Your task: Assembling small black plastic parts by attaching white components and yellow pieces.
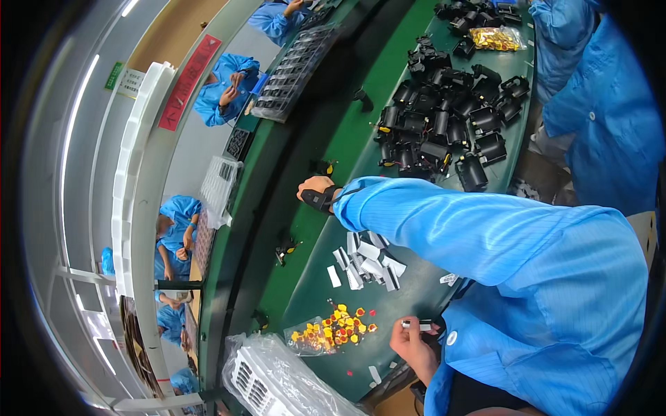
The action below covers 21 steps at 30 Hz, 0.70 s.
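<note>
My right arm, in a blue sleeve, reaches across to the green belt. My right hand (316, 187), a black strap at its wrist, has its fingers curled; what they hold, if anything, is hidden. Right beside it on the belt is a small black part with a yellow piece (326, 168). Close to my body, my left hand (415, 348) pinches a small white-and-black strip (417, 324). Between my hands lie a loose pile of similar strips (368, 262) and a scatter of small yellow and red pieces (340, 324), partly on a clear bag (305, 338).
Many black cylindrical housings (444, 114) heap beyond my right arm, near a bag of yellow pieces (497, 39). A plastic-wrapped white tray (260, 374) stands at the near edge. Other black parts (284, 251) sit along the belt. Co-workers in blue (225, 90) sit across; another person (610, 118) is beside me.
</note>
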### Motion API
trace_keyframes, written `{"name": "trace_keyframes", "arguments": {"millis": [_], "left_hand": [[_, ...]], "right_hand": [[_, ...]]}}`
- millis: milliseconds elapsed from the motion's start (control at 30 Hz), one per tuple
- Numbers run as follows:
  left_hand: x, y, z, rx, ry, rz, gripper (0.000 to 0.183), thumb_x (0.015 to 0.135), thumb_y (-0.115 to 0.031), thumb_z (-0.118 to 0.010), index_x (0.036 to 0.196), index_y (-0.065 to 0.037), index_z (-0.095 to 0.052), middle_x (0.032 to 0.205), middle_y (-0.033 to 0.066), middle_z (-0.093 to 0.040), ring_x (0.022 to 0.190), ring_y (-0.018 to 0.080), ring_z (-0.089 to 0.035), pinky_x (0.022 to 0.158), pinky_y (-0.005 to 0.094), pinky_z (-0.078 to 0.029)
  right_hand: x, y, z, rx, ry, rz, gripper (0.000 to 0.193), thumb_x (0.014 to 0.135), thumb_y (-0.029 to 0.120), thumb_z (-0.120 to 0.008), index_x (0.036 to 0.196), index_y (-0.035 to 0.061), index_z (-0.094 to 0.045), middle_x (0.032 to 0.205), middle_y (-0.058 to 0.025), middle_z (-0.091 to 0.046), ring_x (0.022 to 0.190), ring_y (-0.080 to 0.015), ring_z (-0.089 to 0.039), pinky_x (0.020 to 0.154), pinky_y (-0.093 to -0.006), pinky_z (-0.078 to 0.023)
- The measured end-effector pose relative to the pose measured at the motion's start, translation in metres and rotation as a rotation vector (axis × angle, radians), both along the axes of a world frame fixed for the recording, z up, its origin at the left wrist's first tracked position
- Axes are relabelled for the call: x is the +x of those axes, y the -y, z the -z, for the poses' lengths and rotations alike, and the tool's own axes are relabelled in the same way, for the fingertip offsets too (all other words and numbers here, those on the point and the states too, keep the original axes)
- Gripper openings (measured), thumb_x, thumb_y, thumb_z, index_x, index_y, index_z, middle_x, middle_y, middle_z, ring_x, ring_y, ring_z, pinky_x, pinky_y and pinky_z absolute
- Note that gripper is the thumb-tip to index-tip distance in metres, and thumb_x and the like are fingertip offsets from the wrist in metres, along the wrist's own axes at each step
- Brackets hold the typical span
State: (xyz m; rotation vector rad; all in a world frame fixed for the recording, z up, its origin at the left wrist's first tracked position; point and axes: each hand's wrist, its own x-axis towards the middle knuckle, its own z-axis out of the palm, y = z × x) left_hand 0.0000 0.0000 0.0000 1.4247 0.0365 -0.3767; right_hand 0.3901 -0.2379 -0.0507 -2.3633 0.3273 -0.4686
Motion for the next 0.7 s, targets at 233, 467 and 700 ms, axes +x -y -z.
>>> {"name": "trace_keyframes", "arguments": {"millis": [233, 467, 700], "left_hand": [[0.046, 0.02, -0.001, 0.347, 0.002, 0.248, 0.018, 0.098, -0.016, -0.061, 0.094, 0.001, -0.061, 0.061, 0.0055, -0.06, 0.051, 0.0117, -0.057, 0.048, 0.0277, -0.043], [0.102, 0.035, -0.038, 1.249, 0.503, 0.277, 0.024, 0.088, -0.019, -0.064, 0.086, 0.005, -0.06, 0.076, 0.0257, -0.065, 0.074, 0.0467, -0.063, 0.067, 0.0544, -0.048], [0.117, 0.019, -0.051, 1.402, 0.472, 0.049, 0.036, 0.085, -0.03, -0.073, 0.099, 0.002, -0.066, 0.082, 0.0241, -0.07, 0.078, 0.0408, -0.07, 0.071, 0.0477, -0.053]], "right_hand": [[-0.112, 0.027, -0.129, -0.451, 0.257, -0.326, 0.014, 0.071, 0.011, -0.061, 0.074, -0.0004, -0.07, 0.073, -0.0239, -0.067, 0.07, -0.0394, -0.07, 0.062, -0.0463, -0.057], [-0.258, 0.049, -0.217, -0.072, 0.561, -0.687, 0.025, 0.084, 0.023, -0.066, 0.073, 0.0006, -0.06, 0.061, -0.0166, -0.056, 0.055, -0.0359, -0.056, 0.052, -0.0437, -0.044], [-0.389, 0.086, -0.181, 0.022, 0.348, -0.717, 0.012, 0.078, 0.006, -0.069, 0.085, -0.0035, -0.067, 0.067, -0.0104, -0.062, 0.051, -0.0214, -0.058, 0.047, -0.0304, -0.043]]}}
